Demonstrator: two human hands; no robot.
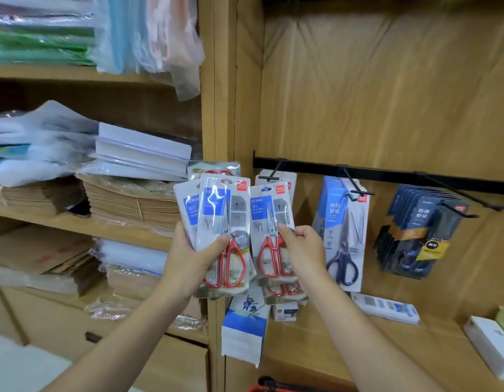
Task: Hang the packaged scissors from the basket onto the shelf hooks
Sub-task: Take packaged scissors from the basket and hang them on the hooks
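**Left hand** (194,256): my forearm rises from the lower left. Thumb pressed across the front, fingers hidden behind, gripping a fan of packs (221,222). At least three cards of red-handled scissors, upright, handles down. Position: left of the rail (386,174), past its left end and a little below it, in front of the wooden upright (216,108).

**Right hand** (304,244): my forearm rises from the lower right. Thumb on the front, fingers curled round the right edge, pinching a single pack (269,222) at mid-height. Same red-handled kind, upright. Position: under the rail's left end, its top just below the tip of the first hook (273,172). Whether its hole is on the hook I cannot tell. The fan and the single pack stand side by side, edges nearly touching.

**Behind the single pack:** more white cards (284,176), hanging from that hook.

**Further right under the rail:** blue packs (344,236) with dark-handled scissors, hanging; beyond them black packs (420,230), also hanging.

**Below the rail:** a white box (386,308) lying on the shelf board (358,349).
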